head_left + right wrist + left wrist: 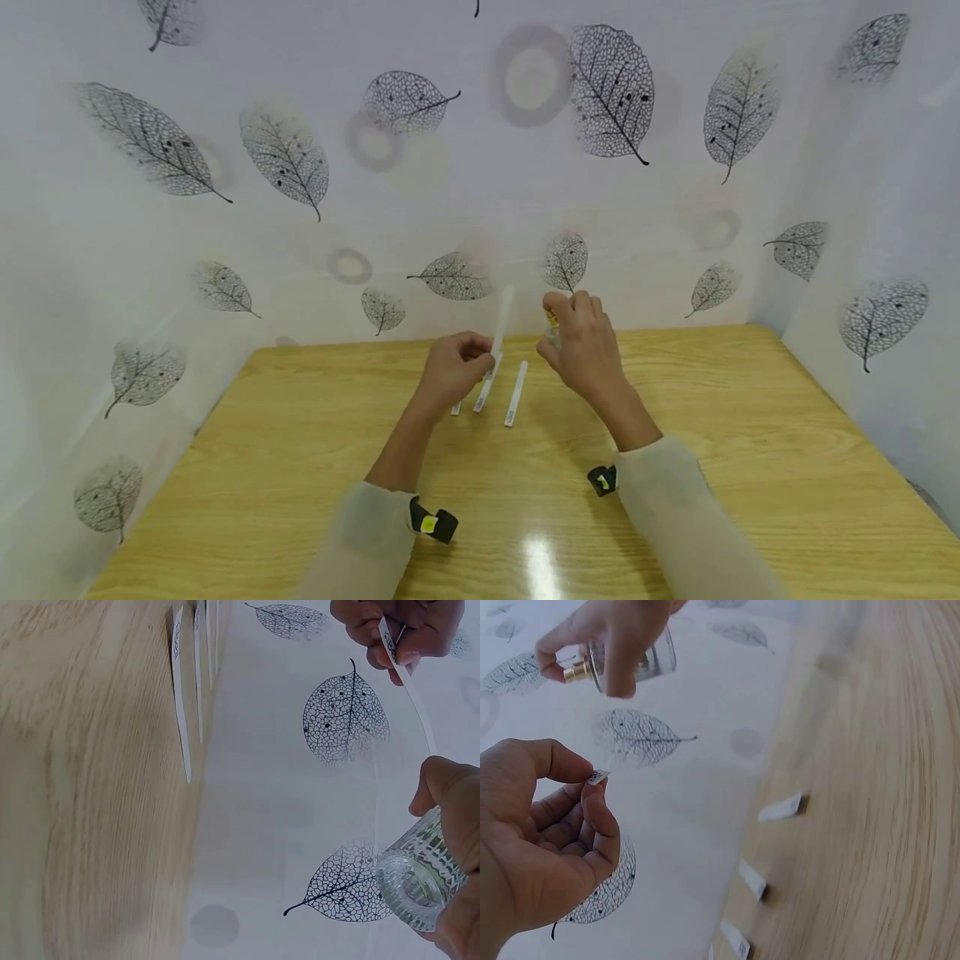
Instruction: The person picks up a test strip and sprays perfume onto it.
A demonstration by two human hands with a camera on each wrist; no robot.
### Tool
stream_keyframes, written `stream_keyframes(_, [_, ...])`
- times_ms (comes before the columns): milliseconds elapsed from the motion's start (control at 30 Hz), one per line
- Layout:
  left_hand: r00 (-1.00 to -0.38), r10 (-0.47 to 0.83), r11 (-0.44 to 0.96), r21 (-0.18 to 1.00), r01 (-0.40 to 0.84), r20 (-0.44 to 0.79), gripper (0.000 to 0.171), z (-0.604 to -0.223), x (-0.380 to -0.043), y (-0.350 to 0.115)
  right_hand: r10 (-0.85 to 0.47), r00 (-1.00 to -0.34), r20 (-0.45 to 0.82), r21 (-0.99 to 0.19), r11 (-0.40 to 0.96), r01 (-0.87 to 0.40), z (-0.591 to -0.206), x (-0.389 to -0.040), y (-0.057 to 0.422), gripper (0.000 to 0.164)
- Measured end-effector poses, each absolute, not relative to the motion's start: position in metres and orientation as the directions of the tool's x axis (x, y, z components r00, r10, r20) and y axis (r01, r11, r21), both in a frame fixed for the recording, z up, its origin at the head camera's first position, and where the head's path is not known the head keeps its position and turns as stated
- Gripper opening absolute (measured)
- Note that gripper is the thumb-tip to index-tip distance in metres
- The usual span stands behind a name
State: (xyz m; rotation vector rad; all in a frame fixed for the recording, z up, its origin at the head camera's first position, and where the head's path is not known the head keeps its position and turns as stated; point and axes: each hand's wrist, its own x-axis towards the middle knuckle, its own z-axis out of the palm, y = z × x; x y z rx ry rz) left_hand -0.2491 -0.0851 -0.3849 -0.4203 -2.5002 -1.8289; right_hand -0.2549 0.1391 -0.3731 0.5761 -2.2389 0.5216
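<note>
My left hand (453, 372) pinches the printed end of a white paper test strip (415, 703) between thumb and fingertips, and the strip stands upward above the table. Across from it, my right hand (589, 348) grips a ribbed clear glass perfume bottle (417, 879). In the left wrist view the bottle's gold spray nozzle (577, 671) shows, with the right index finger on its top. Several more test strips lie side by side on the table below the hands, among them the rightmost strip (516, 395) and a middle strip (484, 392).
The wooden table (300, 467) ends at the back against a white cloth backdrop (465, 200) printed with dark skeleton leaves. Black bands with yellow tags, a left band (435, 522) and a right band (602, 480), sit at the sleeve cuffs.
</note>
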Motion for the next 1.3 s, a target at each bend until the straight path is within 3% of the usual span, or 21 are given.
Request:
stream_keyframes(700, [-0.935,0.341,0.270,0.943,0.194,0.095,0.011,-0.378,-0.238,-0.071,-0.223,-0.658,0.719,-0.214,0.829,-0.516,-0.384,-0.250,0.138,0.053])
stream_keyframes(1300, [-0.899,0.434,0.341,0.912,0.226,0.060,0.017,-0.376,-0.231,-0.068,-0.218,-0.589,0.778,-0.193,0.809,-0.555,-0.390,-0.251,0.143,0.051])
